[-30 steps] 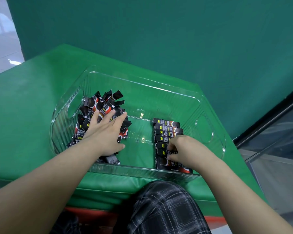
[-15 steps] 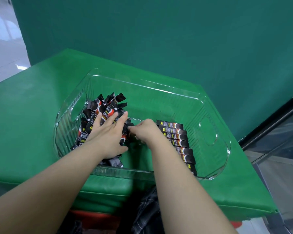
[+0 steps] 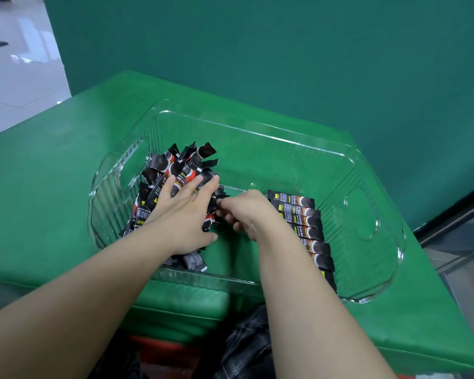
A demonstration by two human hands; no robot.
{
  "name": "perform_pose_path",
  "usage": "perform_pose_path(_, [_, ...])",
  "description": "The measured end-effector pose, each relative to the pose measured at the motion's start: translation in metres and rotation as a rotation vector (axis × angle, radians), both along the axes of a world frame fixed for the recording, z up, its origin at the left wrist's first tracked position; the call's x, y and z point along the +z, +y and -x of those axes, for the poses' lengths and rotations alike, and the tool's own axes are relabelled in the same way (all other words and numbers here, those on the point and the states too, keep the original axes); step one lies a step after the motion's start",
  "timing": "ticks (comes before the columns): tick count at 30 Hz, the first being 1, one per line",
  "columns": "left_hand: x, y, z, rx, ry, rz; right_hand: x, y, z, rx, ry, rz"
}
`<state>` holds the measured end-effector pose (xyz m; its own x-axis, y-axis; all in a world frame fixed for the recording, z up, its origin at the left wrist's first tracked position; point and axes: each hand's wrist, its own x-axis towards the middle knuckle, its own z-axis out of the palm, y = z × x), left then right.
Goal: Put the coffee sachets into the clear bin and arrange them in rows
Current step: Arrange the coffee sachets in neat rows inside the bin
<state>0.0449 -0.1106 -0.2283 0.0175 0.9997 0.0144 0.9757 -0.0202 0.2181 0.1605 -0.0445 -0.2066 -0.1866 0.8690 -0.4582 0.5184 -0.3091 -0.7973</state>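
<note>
The left hand (image 3: 185, 214) is lying flat, fingers straight and spread, pressing on the loose pile of coffee sachets (image 3: 175, 181) at the left end of the clear bin (image 3: 257, 127), probably to keep the heap from sliding while one sachet is being pulled free. The right hand (image 3: 246, 212) is reaching to the pile's right edge, its fingers curling round the end of a sachet there and pinching it, though how firm the hold is cannot be told. On the right side of the bin a finished row of sachets (image 3: 307, 228) is lying side by side, partly hidden by the right forearm. A second ago the right hand was resting on that row, settling a sachet; it has since crossed to the pile, while the left hand has stayed pressing on the heap.
</note>
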Motion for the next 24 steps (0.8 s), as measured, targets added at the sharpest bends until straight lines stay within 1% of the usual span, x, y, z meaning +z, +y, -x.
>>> perform_pose_path(5, [0.001,-0.001,-0.001,0.01,0.01,0.0,0.003,0.002,-0.01,-0.146,0.159,-0.05])
perform_pose_path(7, [0.002,-0.001,-0.001,0.01,0.006,0.004,0.005,0.001,-0.016,-0.185,0.258,-0.063])
perform_pose_path(12, [0.005,-0.002,-0.002,0.01,-0.002,0.024,0.018,-0.006,-0.035,-0.207,0.423,-0.077])
perform_pose_path(16, [0.005,-0.003,-0.002,0.012,-0.005,0.024,0.031,-0.009,-0.055,-0.212,0.463,-0.114])
perform_pose_path(18, [0.005,-0.003,-0.002,0.012,-0.006,0.029,0.032,-0.009,-0.066,-0.203,0.396,-0.138])
perform_pose_path(19, [0.005,-0.003,-0.003,0.01,-0.006,0.032,0.031,-0.01,-0.071,-0.191,0.317,-0.173])
perform_pose_path(22, [0.006,-0.003,-0.003,0.008,-0.006,0.038,0.032,-0.016,-0.083,-0.123,-0.009,-0.363])
perform_pose_path(24, [0.006,-0.003,-0.003,0.006,-0.005,0.04,0.034,-0.023,-0.091,-0.004,-0.176,-0.494])
